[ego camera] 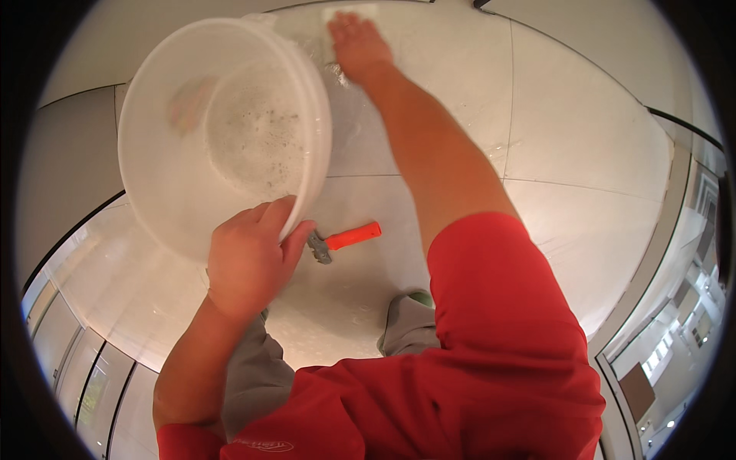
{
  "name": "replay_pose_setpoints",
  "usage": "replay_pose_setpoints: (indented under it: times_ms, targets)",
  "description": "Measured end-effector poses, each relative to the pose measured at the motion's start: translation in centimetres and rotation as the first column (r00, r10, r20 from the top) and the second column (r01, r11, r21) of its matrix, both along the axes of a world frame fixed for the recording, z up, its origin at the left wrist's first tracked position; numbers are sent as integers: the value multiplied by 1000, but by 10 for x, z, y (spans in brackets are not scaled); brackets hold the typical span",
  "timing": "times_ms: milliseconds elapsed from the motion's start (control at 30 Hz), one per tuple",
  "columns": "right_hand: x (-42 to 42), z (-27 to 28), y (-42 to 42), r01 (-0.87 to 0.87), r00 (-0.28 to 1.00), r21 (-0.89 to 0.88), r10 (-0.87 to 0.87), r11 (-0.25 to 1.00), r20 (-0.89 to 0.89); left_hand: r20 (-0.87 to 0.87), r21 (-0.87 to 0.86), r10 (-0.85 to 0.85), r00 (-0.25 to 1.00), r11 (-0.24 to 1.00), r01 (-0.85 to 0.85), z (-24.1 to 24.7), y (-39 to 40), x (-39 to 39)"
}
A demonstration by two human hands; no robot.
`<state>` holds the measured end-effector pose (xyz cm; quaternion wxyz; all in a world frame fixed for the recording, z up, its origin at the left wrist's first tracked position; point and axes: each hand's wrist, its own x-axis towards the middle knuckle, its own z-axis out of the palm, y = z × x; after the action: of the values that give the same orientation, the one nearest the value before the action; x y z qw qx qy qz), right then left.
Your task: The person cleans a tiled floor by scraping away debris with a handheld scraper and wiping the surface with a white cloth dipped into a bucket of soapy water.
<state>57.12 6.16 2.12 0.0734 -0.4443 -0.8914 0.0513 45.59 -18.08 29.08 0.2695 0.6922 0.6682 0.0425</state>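
My left hand grips the near rim of a large white plastic bucket, thumb outside and fingers over the edge. The bucket leans with its mouth towards me. Inside lies shallow, cloudy water with bubbles. My right arm reaches far forward. Its hand lies flat over a pale pad or cloth on the floor, which the fingers partly cover. A tool with an orange handle and a grey head rests on the floor by my left thumb; its exact kind is unclear.
Large pale tiles with thin joints make up the floor, with wet, shiny patches near my right hand. Glass panels stand at the right, and framed panels at the lower left. My grey-trousered legs are close below the tool.
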Motion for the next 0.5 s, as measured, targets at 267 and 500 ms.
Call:
replay_pose_setpoints:
  times_ms: [267,500]
  targets:
    - [284,-10,15,519,854,146,-520,842,-33,16,28,7,1000,1000,-7,3,2,7]
    - [115,-3,-31,248,893,-21,-237,969,-384,-19,11,63,998,998,-63,3,9,18]
